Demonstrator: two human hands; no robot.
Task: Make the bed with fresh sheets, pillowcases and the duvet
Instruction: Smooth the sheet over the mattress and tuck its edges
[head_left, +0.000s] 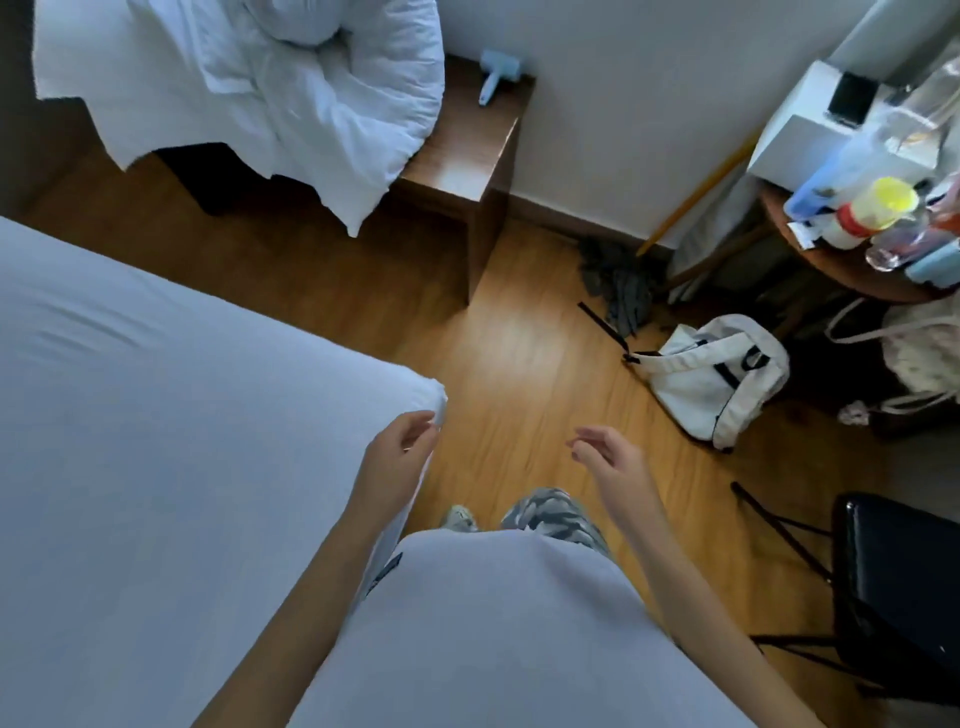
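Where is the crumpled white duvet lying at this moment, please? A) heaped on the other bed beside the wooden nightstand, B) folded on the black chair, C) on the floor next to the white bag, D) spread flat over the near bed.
A: the duvet is bunched on the far bed, hanging over its edge next to the wooden nightstand.
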